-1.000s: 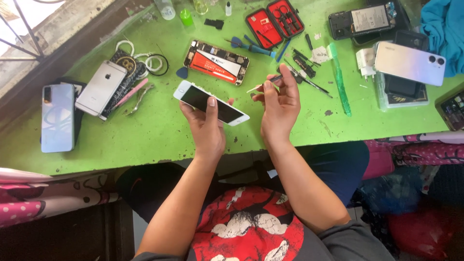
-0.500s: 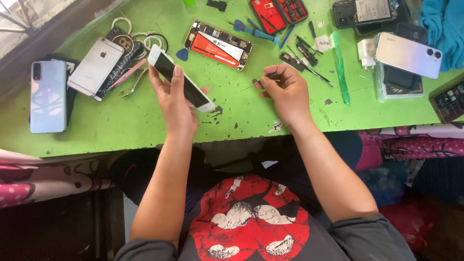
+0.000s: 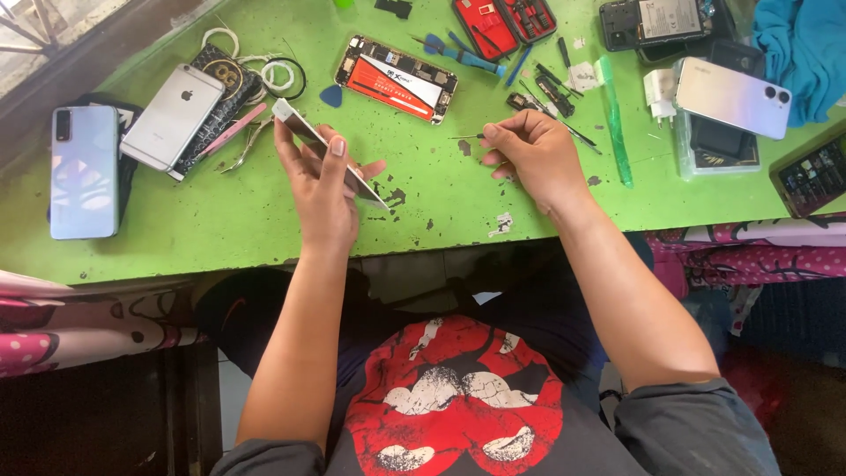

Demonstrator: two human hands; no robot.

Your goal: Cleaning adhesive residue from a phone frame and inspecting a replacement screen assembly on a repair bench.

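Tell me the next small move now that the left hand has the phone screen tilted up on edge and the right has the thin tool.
Probably bring the thin tool across to the raised edge of the phone screen. The left hand holds the screen tilted up off the green table, while the right hand pinches the tool, its tip pointing toward the screen but clearly apart from it.

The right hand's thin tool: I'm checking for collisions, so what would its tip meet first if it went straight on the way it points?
The right hand points its thin tool left; the way looks free up to the phone screen, held on edge in the left hand. Depth is unclear.
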